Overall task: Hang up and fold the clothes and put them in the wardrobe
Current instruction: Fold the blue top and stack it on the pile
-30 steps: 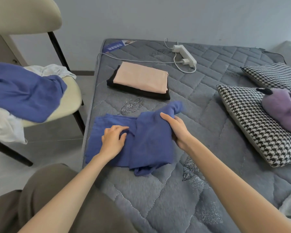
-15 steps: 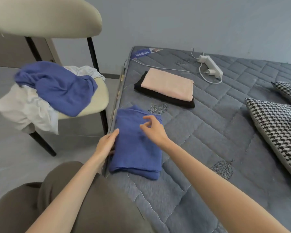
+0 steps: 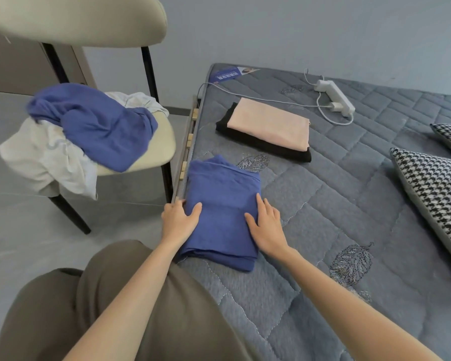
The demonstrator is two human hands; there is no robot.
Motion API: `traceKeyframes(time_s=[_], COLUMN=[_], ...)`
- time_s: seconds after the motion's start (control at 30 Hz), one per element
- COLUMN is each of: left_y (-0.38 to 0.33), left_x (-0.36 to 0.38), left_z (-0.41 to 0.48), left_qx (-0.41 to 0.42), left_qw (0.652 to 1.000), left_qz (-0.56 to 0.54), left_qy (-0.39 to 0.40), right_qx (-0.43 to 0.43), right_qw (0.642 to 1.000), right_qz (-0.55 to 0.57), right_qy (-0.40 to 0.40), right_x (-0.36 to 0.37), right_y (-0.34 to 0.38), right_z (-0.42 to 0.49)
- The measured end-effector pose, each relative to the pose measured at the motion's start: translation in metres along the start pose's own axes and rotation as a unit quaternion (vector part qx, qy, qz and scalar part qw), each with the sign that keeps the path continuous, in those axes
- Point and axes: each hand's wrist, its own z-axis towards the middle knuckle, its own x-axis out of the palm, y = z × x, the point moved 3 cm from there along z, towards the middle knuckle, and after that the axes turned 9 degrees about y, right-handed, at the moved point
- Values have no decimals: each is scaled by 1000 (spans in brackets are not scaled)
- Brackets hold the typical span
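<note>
Hands flat on folded blue garment (image 3: 223,204); left hand (image 3: 179,220), right hand (image 3: 266,225).

A folded blue garment (image 3: 223,209) is pressed flat on a grey mattress (image 3: 349,204) by the left hand (image 3: 179,221) and right hand (image 3: 267,225). Unfolded clothes (image 3: 71,142) are heaped on a chair (image 3: 156,152) alongside.

Left hand (image 3: 179,218) and right hand (image 3: 267,226) lie flat, fingers straight.
</note>
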Motion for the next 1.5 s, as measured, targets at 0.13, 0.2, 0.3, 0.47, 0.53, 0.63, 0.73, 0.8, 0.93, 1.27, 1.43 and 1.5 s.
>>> traceKeyframes(time_s=[0.13, 0.2, 0.3, 0.47, 0.53, 0.63, 0.73, 0.8, 0.93, 1.27, 1.43, 1.5], left_y=[-9, -14, -18, -17, -16, -17, -20, -23, -32, -98, -155, -177], left_x=[3, 3, 1, 2, 4, 7, 8, 6, 5, -11, -18, -16], left_z=[2, 3, 6, 16, 21, 26, 27, 26, 19, 38, 62, 75], left_qx=[-16, -17, -24, -26, -29, -41, -28, -13, -25, -45, 61, 93], left_qw=[1000, 998, 987, 986, 981, 968, 957, 950, 909, 814, 839, 841], left_qz=[-13, -63, -159, -154, -181, -232, -278, -302, -393, -506, -489, -493], left_qy=[14, 19, 22, 51, 67, 84, 83, 82, 134, 283, 230, 204], right_qx=[42, 95, 143, 132, 122, 109, 93, 81, 50, -49, -86, -92], right_qw=[986, 962, 932, 933, 937, 938, 934, 933, 946, 977, 988, 994], right_qz=[150, 252, 331, 331, 326, 329, 345, 350, 321, 205, 127, 59], right_qy=[-62, -55, -43, -40, -37, -29, -12, 6, 8, 45, 9, -31], right_x=[-5, -3, 0, 5, 6, 6, 4, 0, -20, -130, -186, -208], right_y=[8, 10, 11, 10, 10, 9, 4, 4, 10, 43, 58, 65], right_z=[5, 10, 20, 31, 33, 37, 40, 42, 46, 99, 149, 172])
